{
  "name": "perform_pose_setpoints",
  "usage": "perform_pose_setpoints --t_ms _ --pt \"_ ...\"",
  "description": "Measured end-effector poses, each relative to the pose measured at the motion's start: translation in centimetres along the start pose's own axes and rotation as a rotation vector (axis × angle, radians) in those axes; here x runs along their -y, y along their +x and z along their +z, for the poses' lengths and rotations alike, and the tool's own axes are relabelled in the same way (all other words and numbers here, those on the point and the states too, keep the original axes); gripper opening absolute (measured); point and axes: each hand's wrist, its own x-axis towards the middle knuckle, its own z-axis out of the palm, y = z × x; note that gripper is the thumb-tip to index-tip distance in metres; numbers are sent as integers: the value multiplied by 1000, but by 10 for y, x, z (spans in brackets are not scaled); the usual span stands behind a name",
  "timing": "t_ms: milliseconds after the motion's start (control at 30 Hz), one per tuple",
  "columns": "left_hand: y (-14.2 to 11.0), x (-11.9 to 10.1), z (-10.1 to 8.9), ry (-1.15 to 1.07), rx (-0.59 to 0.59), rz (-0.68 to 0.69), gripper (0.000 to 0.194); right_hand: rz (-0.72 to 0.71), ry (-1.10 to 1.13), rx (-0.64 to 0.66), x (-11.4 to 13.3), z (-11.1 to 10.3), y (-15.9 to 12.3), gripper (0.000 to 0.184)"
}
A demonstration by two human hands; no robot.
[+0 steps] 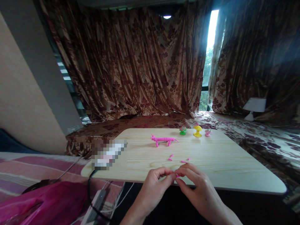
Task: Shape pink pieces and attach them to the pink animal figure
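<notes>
Close to the table's front edge, my left hand (156, 183) and my right hand (199, 184) meet fingertip to fingertip. Between them they pinch a small pink clay piece (178, 176), mostly covered by the fingers. Just beyond the hands, several little bits of pink clay (170, 159) lie on the wooden tabletop (145, 164). Farther back stands a pink clay animal (164, 139) with a long body, legs, a thin tail and pointed bits on its head.
Along the back edge stand a green figure (183, 131) with a speckled top, a yellow mushroom-shaped figure (197, 132) and a small pink figure (207, 133). A blurred-out object (109, 154) with a black cable lies at the left. A power strip (97, 201) sits below the table.
</notes>
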Motion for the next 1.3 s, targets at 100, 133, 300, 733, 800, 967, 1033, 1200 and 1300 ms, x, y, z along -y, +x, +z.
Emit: perform_pose_setpoints --t_ms 100,133,300,733,800,967,1033,1200,1300 --pt "0 3 0 -7 15 -7 26 -18 7 -2 0 1 0 15" --pt "0 3 0 -7 12 -9 27 -25 7 -13 0 1 0 14" --pt "0 1 0 -105 -5 -45 23 26 138 -54 4 5 0 14" --pt "14 17 -5 49 -167 6 20 306 98 -42 -58 15 -2 22" --pt "18 24 -6 125 -196 40 21 265 8 -10 -58 8 -2 22" --pt "28 35 -14 412 -291 169 19 194 -210 56 -56 -5 -1 22" --pt "33 38 -19 550 -339 218 18 168 -275 95 -55 -7 -1 24" --pt "43 46 -25 804 -371 284 20 105 -396 222 -52 -7 3 27" --pt "45 49 -25 890 -366 309 21 99 -455 250 -55 -8 9 25"
